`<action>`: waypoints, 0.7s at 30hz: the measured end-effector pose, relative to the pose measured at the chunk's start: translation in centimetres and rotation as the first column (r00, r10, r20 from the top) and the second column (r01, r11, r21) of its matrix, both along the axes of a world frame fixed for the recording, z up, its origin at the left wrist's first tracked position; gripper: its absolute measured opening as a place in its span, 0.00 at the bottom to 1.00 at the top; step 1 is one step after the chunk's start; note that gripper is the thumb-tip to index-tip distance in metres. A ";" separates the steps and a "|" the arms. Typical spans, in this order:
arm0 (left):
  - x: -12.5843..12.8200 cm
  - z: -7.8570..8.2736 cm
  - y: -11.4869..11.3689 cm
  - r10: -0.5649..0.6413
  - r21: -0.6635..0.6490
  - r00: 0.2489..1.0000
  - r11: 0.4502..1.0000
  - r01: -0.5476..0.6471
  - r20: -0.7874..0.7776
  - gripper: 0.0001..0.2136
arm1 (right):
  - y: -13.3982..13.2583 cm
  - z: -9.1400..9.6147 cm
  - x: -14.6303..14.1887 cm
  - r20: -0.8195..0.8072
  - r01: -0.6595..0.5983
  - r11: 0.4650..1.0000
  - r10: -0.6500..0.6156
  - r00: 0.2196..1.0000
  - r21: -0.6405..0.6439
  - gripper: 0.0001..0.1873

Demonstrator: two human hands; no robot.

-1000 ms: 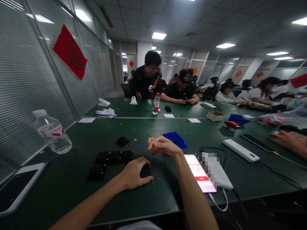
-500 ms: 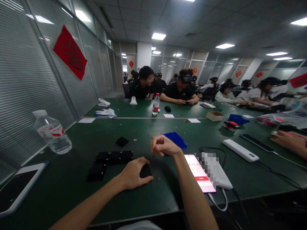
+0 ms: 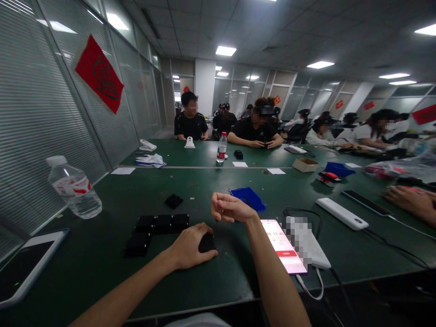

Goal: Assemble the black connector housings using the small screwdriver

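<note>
My left hand rests on the table, thumb and fingers closed around a small black square block. My right hand is raised just to its upper right, with the fingers curled inward; whatever they may hold is too small or hidden to make out. Behind that hand sits a blue tray with small dark bits inside, partly covered. Left of my left hand, several black square blocks stand close together in an L-shape. Farther back lies a separate black piece.
A lit phone and a white power bank with cables lie right of my forearm. At left stand a water bottle and another phone. Across the green table sit two people. Another person's hands are at far right.
My right hand has turned slightly and shifted a little left, its fingers loosening somewhat. My left hand stays on the black block. One person across the table has moved left and sits more upright.
</note>
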State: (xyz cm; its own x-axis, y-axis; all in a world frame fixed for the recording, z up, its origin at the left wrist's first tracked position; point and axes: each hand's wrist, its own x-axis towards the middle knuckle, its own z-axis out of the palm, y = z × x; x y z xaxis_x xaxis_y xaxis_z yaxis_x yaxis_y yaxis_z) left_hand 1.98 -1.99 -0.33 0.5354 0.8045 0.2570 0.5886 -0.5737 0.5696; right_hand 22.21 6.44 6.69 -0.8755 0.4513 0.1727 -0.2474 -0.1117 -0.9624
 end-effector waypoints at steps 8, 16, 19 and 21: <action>0.1 0.3 -0.1 0.002 -0.010 1.000 1.000 -0.003 -0.025 0.18 | 0.0 -0.2 0.0 0.000 0.027 0.999 -0.027 1.000 0.044 0.26; 0.1 0.4 -0.1 0.001 0.002 1.000 1.000 -0.001 -0.021 0.17 | 0.5 -0.6 0.1 -0.020 0.127 0.991 -0.127 0.992 0.050 0.21; 0.1 0.4 0.0 0.003 0.005 1.000 1.000 -0.002 -0.025 0.17 | 0.5 -0.5 0.0 -0.001 0.136 0.989 -0.137 0.991 0.051 0.21; 0.1 0.4 0.0 0.002 0.004 1.000 1.000 -0.002 -0.023 0.17 | 0.3 -0.3 -0.1 0.005 0.122 0.992 -0.123 0.992 0.043 0.21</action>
